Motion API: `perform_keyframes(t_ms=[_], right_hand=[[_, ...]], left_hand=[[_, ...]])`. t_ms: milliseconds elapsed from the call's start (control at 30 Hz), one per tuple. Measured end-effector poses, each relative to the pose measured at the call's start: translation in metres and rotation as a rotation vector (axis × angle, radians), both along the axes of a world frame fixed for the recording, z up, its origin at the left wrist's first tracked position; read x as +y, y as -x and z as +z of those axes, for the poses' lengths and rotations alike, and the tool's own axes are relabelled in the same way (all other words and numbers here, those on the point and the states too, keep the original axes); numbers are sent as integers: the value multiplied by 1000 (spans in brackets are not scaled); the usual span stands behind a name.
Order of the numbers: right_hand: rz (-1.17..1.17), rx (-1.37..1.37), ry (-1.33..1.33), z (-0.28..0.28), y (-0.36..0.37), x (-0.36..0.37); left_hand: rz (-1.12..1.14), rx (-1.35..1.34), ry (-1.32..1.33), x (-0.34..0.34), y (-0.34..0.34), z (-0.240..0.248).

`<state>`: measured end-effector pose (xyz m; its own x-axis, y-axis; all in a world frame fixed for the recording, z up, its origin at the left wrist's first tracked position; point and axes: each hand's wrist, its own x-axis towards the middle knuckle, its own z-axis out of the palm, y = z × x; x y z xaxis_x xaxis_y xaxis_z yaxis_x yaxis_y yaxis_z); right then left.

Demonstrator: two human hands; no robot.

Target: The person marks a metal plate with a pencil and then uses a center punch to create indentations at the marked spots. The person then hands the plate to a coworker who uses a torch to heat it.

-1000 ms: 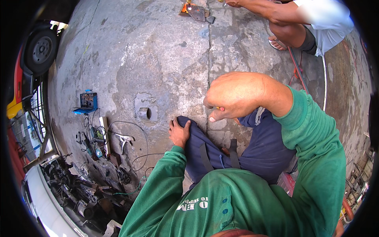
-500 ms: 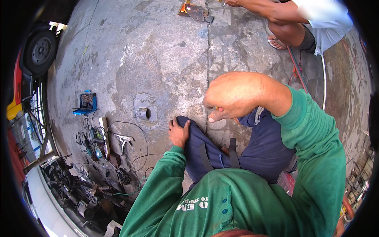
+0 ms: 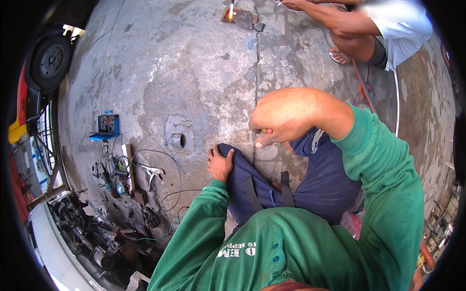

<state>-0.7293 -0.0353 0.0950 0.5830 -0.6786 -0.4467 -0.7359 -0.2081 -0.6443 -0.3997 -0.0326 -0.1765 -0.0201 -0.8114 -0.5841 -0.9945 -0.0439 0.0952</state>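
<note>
My left hand (image 3: 220, 164) rests on the knee of my navy trousers (image 3: 242, 182), holding nothing, its thumb and fingers apart. Raised in front of me, over the other leg, my right hand (image 3: 286, 116) is closed with its wrist bent. From its grip pokes the orange-red end of a small thin stick (image 3: 269, 131); the rest is hidden by the fingers. A short metal pipe stub (image 3: 178, 140) sits on a grey patch of floor ahead of my left knee.
A co-worker (image 3: 361, 36) squats at far right by a hose (image 3: 363, 87). At the top a flame (image 3: 231, 14) burns by metal plates (image 3: 242, 19). On the left lie an open blue case (image 3: 108, 127), cables, clamp pliers (image 3: 153, 173) and piled scrap parts (image 3: 102, 237). A vehicle wheel (image 3: 50, 60) stands at far left.
The flame at the metal plates shows taller and brighter, and the co-worker's arms have shifted. The far scene sits slightly lower in view. My two hands stay nearly where they were.
</note>
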Motion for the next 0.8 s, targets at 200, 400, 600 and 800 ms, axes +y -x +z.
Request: perform_keyframes(t_ms=[200,400,600,800], right_hand=[[-41,-42,-40,-7,1,-7],[-194,0,167,-16,2,-14],[-488,128,557,16,16,-7],[-785,87,564,-10,107,60]], left_hand=[[14,22,-8,2,-1,7],[-5,23,-1,2,6,13],[-176,234,202,2,-11,-9],[-435,411,228,4,-4,-12]])
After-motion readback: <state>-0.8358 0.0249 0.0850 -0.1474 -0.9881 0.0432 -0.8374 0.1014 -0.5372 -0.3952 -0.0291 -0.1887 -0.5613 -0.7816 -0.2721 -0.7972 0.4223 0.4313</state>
